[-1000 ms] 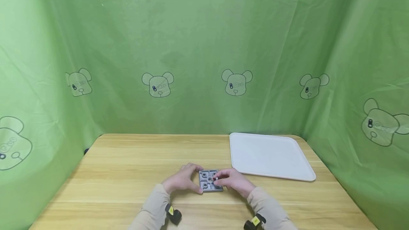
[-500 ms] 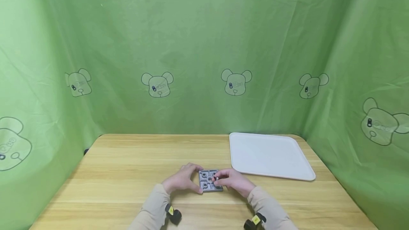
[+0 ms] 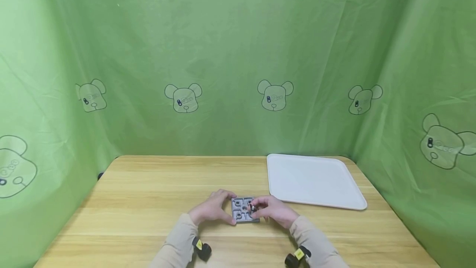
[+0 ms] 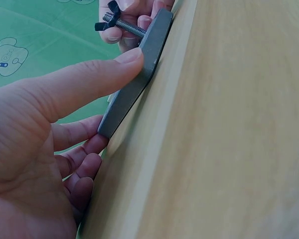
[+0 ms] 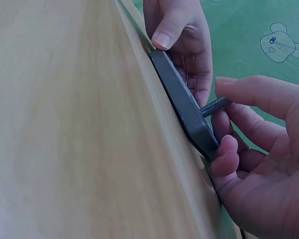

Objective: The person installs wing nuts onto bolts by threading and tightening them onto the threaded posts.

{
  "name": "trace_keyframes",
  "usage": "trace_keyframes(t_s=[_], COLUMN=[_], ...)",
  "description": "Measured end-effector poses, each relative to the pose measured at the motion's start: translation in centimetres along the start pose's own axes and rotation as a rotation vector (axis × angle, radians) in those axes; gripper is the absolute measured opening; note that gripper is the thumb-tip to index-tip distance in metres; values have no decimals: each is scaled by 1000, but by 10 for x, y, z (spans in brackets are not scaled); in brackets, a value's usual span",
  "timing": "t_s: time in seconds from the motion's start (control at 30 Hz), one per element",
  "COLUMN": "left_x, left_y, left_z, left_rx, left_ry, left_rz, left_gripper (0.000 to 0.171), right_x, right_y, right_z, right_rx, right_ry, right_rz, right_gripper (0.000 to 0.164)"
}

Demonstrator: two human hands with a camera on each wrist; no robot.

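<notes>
A square grey plate (image 3: 241,209) with round holes and recesses lies on the table. My left hand (image 3: 213,208) grips its left side, with the thumb on the near edge and fingers at the far corner. A threaded bolt (image 4: 132,28) stands up from the plate's right part, and a black wing nut (image 4: 109,20) sits near its top end. My right hand (image 3: 275,211) pinches the wing nut between thumb and fingers. In the right wrist view, the bolt (image 5: 215,106) shows between plate and fingertips, while the fingers hide the nut.
A white tray (image 3: 314,181) lies at the back right of the wooden table (image 3: 167,177), just beyond the right hand. Green cloth (image 3: 223,135) printed with bear heads hangs behind and at both sides. A wrist camera (image 3: 202,251) sits on each sleeve.
My right thumb and fingers have shifted slightly around the wing nut, and more of its black wings shows now. The left hand and the plate stay where they were.
</notes>
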State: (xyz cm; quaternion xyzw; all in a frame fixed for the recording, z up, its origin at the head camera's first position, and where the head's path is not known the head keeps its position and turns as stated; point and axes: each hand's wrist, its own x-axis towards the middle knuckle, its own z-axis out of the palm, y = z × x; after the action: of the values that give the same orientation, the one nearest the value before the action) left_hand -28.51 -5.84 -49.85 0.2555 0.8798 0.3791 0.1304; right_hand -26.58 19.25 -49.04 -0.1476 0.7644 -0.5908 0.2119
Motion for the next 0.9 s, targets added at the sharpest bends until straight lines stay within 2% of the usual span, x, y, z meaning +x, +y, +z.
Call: trace_keyframes(t_s=[0.4, 0.73, 0.9], left_x=[-1, 0, 0], left_y=[2, 0, -1], left_z=[0, 1, 1], left_rx=[-10, 0, -2], left_ry=[3, 7, 7], left_rz=[-4, -2, -2], left_gripper=[82, 82, 82], right_x=[1, 2, 4], right_y=[1, -3, -3], right_z=[1, 8, 11], right_rx=[-11, -58, -71], right_ry=[29, 129, 137], right_rz=[0, 25, 19], right_gripper=[34, 31, 30])
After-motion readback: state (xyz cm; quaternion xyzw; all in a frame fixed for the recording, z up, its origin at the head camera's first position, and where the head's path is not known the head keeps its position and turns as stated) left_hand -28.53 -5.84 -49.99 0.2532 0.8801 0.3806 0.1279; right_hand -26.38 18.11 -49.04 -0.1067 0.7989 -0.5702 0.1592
